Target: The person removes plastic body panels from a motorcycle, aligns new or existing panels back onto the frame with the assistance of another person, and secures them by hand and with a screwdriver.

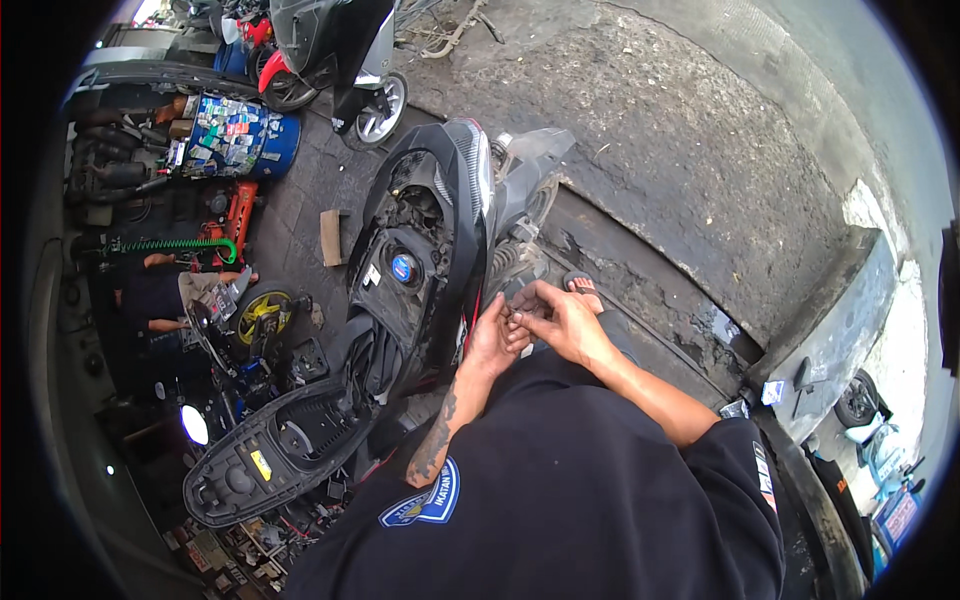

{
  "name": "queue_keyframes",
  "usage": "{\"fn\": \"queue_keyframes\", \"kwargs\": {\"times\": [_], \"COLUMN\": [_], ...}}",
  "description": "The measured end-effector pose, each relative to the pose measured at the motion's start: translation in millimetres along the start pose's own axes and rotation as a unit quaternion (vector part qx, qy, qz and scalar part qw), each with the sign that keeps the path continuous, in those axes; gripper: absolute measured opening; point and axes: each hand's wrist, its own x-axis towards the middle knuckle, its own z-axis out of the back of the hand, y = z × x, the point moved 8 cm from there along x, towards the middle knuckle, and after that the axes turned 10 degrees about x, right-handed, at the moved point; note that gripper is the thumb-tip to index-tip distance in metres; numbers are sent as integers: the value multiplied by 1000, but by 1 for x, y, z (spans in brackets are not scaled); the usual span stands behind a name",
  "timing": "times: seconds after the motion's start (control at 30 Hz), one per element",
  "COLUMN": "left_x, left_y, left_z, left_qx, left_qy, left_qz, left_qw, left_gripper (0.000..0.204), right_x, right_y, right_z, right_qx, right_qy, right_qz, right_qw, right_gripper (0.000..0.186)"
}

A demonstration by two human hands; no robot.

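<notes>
In front of my body my left hand and my right hand meet with their fingertips bent together. Both are closed in a pinch; whatever sits between the fingers is too small to make out. Just left of them stands a black scooter, its seat swung open with the underside showing. The opened body exposes a round fuel cap with a blue centre. Behind my hands, the scooter's rear shock spring is partly visible.
A blue drum covered in stickers and a red jack-like tool stand at the left. Another scooter is parked at the far side. A person is beside a yellow wheel. A wooden block lies on the floor.
</notes>
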Motion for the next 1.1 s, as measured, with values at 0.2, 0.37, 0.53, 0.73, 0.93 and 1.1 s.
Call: {"fn": "queue_keyframes", "kwargs": {"times": [0.2, 0.37, 0.53, 0.73, 0.93, 1.1], "left_x": [1, -16, -8, -5, 61, 68], "left_y": [-2, -2, 22, 28, 85, 115], "left_z": [12, 17, -9, 24, 111, 113], "left_qx": [-5, -58, -87, -1, 541, 751], "left_qy": [43, 41, 132, 113, 40, 110], "left_qz": [-30, -82, -28, -49, 34, -87], "left_qw": [999, 994, 987, 992, 839, 645], "left_gripper": [37, 35, 30, 49, 54, 62], "right_x": [4, -3, -16, -43, -180, -385], "right_y": [-19, -16, 13, -23, -137, -291], "right_z": [-4, -31, -42, -24, 73, 122], "right_qx": [52, -115, -245, -125, -239, -205], "right_qy": [12, 49, 75, -26, -257, -478], "right_qz": [-76, -45, 141, 129, -170, -354], "right_qw": [996, 991, 956, 983, 921, 777], "right_gripper": [17, 16, 20, 23, 29, 30]}}
